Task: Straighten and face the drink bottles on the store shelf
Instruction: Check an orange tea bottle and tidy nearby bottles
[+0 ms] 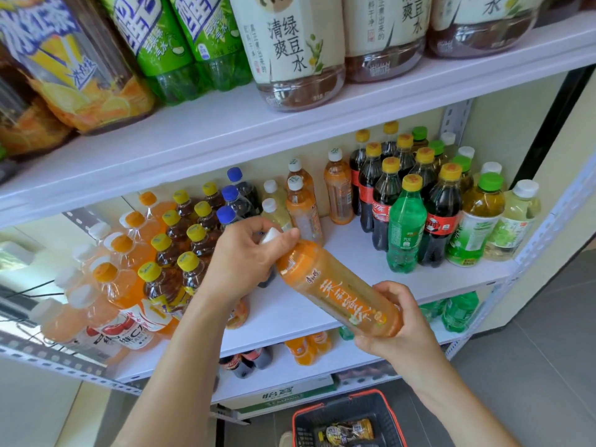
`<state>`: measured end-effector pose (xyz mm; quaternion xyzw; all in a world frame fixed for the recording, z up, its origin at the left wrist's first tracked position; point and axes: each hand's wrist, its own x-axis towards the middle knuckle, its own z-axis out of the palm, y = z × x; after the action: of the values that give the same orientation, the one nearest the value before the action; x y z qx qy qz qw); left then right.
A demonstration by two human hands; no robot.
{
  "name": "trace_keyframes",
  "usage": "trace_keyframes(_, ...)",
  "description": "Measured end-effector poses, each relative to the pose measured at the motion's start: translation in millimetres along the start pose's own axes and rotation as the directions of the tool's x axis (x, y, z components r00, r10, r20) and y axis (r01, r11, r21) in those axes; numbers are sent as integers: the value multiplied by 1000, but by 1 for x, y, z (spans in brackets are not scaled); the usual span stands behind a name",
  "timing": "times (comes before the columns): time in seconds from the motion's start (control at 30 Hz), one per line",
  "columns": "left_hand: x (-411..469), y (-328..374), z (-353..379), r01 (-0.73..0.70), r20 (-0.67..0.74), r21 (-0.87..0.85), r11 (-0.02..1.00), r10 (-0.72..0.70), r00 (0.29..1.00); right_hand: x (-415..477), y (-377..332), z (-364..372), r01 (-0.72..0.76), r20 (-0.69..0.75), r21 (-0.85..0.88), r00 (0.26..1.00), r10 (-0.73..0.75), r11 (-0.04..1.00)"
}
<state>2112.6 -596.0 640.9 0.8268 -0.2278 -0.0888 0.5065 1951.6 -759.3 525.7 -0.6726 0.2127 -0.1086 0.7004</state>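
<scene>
An orange-labelled tea bottle (pixel 338 293) with a white cap lies tilted in front of the middle shelf (pixel 354 253). My left hand (pixel 248 256) grips its cap end. My right hand (pixel 400 324) holds its bottom end. Behind it on the shelf stand matching orange tea bottles (pixel 338 188), pale white-capped bottles (pixel 274 204) and blue-capped dark bottles (pixel 235 201). To the left stand yellow-capped tea bottles (pixel 180 243) and orange juice bottles (pixel 129 253). To the right stand cola bottles (pixel 383 195), a green soda bottle (pixel 406 227) and green tea bottles (pixel 477 217).
The upper shelf (pixel 290 124) carries large bottles of green soda, iced tea and bean drink just above my hands. A lower shelf (pixel 290 359) holds more bottles. A red-rimmed shopping basket (pixel 348 417) stands on the grey floor below. The metal shelf post (pixel 548 227) is at the right.
</scene>
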Motion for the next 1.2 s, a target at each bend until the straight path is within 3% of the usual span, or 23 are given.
trace_keyframes(0.13,15,4,9,-181,30,184,966,179,983,13,12,9,81,49,-260,996,-71,962)
trace_keyframes(0.27,37,-8,16,-276,101,451,849,259,961,16,17,3,85,75,-317,995,-65,945)
trace_keyframes(0.6,105,-56,36,-125,20,518,846,134,991,35,-9,-20,207,-53,-527,960,-274,824)
trace_keyframes(0.73,121,-60,47,-62,-66,535,843,114,991,50,-30,-27,282,-46,-666,908,-416,690)
trace_keyframes(0.83,123,-60,55,-69,-67,707,704,163,984,66,-55,-34,296,-67,-758,852,-520,582)
trace_keyframes(0.9,120,-56,57,-42,-76,834,550,189,979,78,-69,-39,295,-71,-808,811,-581,510)
trace_keyframes(1.0,123,-42,62,-54,-71,925,375,311,948,97,-81,-45,243,-56,-871,816,-576,428)
trace_keyframes(1.1,135,-22,83,-262,85,884,387,418,904,109,-81,-47,174,-32,-914,870,-493,367)
trace_keyframes(1.2,166,-4,109,-341,179,789,511,340,923,114,-75,-47,149,1,-941,900,-436,305)
